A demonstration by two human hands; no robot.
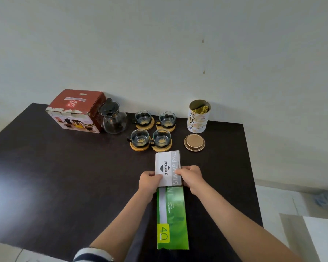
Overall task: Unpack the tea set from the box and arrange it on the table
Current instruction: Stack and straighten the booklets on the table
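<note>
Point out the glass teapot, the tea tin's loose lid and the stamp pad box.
glass teapot (114,123): head view, glass belly.
loose lid (194,142): head view, its centre.
stamp pad box (168,163): head view, printed top.

The dark brown surface (55,176) lies bare at left. Along the far edge, a red cardboard box (76,110), glass teapot (113,117), four glass cups on wooden coasters (152,130) and open white tea tin (198,117) block passage.

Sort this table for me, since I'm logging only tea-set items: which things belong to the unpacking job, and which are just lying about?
Job:
red box
glass teapot
four glass cups on wooden coasters

Lying about:
open tea tin, its lid
stamp pad box, held by left hand and right hand
green box
</note>
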